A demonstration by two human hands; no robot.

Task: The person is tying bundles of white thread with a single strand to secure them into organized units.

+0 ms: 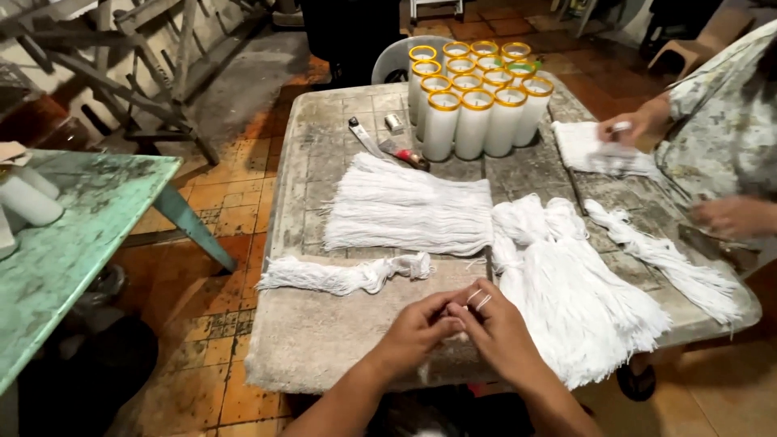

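White string (479,299) wound round right hand (502,332) fingers, left hand (417,328) grip pinching it

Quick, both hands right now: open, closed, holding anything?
Left hand: fingers closed, pinching white string together with the right.
Right hand: closed on the same string, loops wound around its fingers.

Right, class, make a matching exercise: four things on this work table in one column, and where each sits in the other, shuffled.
Things:
1. candles
2. scraper
3. tied bundle of string
4. person's hands

Places:
A. near edge, pinching thin strings
B. far end, standing in a cluster
C. left side, lying across
D. just left of the candles

Pairs: 1-B, 2-D, 3-C, 4-A
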